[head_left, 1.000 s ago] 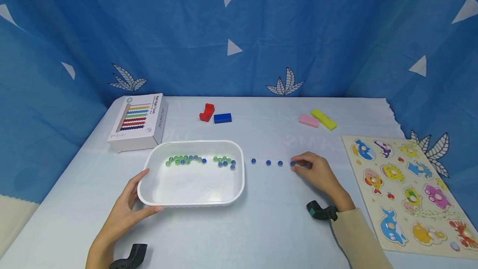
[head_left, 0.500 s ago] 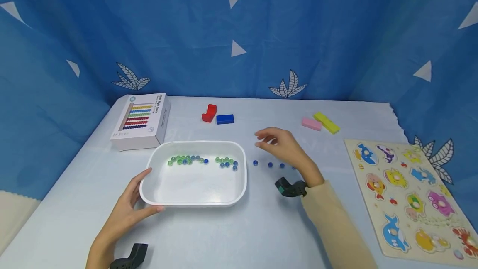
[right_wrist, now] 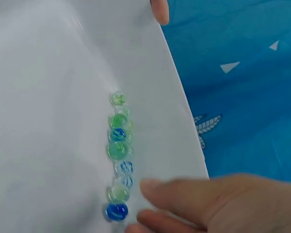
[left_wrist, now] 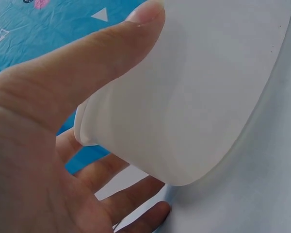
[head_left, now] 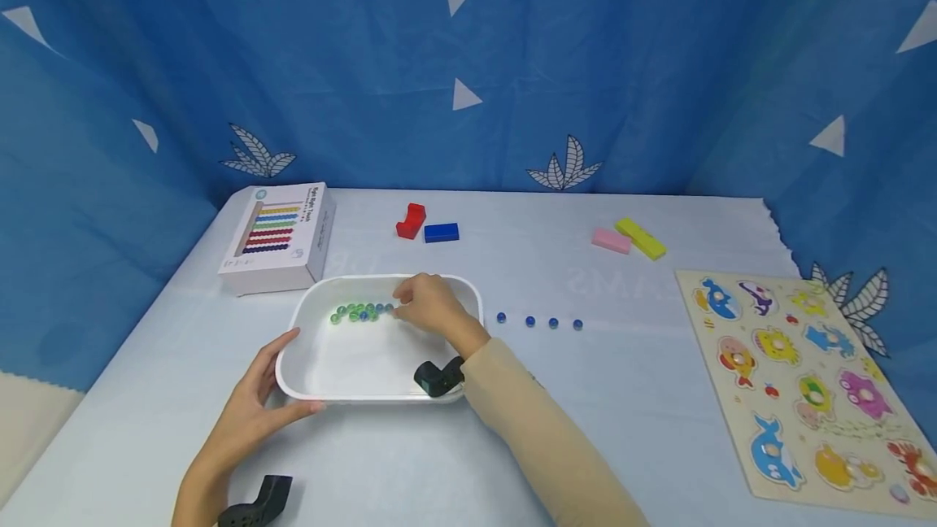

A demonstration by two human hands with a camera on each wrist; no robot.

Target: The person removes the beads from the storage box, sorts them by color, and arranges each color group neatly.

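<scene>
A white tray [head_left: 351,364] stands on the table, its left front corner held by my left hand [head_left: 245,401], thumb along the front wall and fingers round the left side. My right hand [head_left: 432,305] is inside the tray at the back wall, fingers loosely bent beside the glass marbles [head_left: 362,312]. In the right wrist view, green and clear-blue marbles [right_wrist: 119,148] line up along the wall. The dark blue marble [right_wrist: 117,211] lies at the near end, just off the fingertips. My right hand hides the tray's right-hand group in the head view.
Several blue marbles [head_left: 553,323] form a row on the table right of the tray. Behind are red [head_left: 411,221], blue [head_left: 442,233], pink [head_left: 611,240] and yellow [head_left: 640,238] blocks. An abacus box [head_left: 274,242] stands back left; an animal puzzle board [head_left: 798,381] lies right.
My right hand has left a blue marble at the right end of the table row and moved left into the tray. The left hand stays on the tray corner.
</scene>
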